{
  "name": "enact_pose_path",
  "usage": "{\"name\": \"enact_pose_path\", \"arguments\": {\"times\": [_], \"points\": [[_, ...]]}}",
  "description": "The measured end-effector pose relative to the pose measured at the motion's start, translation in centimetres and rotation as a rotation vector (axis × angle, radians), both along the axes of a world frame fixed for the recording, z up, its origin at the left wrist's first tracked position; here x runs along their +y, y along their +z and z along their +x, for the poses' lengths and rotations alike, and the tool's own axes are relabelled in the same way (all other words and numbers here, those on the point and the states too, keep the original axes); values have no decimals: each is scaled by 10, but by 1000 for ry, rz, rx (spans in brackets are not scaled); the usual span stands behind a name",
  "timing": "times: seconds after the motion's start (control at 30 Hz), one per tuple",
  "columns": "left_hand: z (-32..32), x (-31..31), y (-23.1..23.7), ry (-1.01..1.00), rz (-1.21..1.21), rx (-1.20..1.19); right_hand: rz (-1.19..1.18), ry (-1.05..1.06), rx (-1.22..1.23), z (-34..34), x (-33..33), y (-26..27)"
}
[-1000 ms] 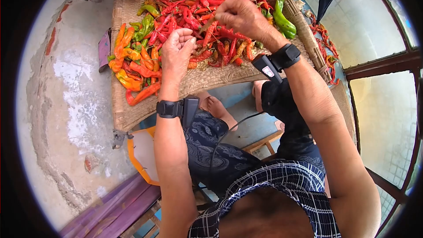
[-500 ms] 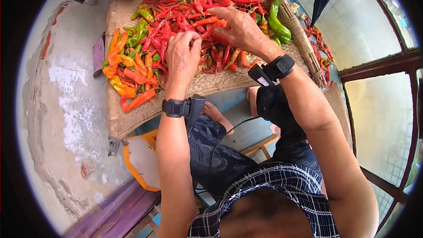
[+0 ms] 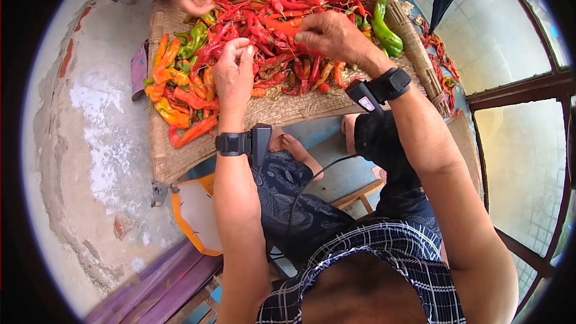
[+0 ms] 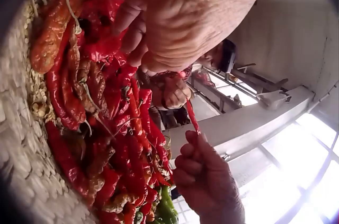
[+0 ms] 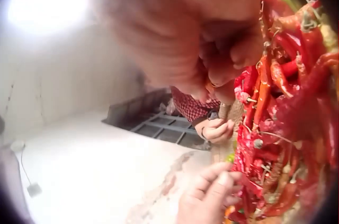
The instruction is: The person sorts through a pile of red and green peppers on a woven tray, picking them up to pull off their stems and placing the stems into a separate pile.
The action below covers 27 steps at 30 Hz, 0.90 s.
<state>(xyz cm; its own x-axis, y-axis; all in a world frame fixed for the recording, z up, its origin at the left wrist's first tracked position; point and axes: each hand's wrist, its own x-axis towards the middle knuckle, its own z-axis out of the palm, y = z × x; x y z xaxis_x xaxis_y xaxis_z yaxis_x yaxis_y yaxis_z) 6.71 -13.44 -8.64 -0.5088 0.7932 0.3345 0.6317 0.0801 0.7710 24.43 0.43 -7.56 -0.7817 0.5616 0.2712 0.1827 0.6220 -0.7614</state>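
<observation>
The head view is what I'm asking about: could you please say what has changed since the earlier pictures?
The left hand and right hand have drawn apart since the last picture; the right now pinches a red pepper. The other person's hand has moved left and nearer. The large green pepper stays at the right.

A slender red chili (image 4: 193, 115) extends from my right fingers (image 4: 189, 167), above glossy, partly wrinkled red peppers (image 3: 276, 1) heaped on the woven surface (image 3: 294, 108), some with dry stems.
</observation>
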Motion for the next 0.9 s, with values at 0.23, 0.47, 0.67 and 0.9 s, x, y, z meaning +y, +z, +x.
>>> {"name": "enact_pose_path", "arguments": {"times": [0.23, 0.47, 0.67, 0.9], "points": [[7, 2, -14, -203, -151, 624, -630, -266, 706, 9, 28, -1], [14, 9, -2, -119, -70, 97, -159, -71, 209, 3, 7, -7], [21, 10, -1, -334, 60, -810, -125, 212, 142, -14, -15, -15], [18, 12, -5, -352, 25, -750, -171, 189, -20, -10, -18, -7]]}}
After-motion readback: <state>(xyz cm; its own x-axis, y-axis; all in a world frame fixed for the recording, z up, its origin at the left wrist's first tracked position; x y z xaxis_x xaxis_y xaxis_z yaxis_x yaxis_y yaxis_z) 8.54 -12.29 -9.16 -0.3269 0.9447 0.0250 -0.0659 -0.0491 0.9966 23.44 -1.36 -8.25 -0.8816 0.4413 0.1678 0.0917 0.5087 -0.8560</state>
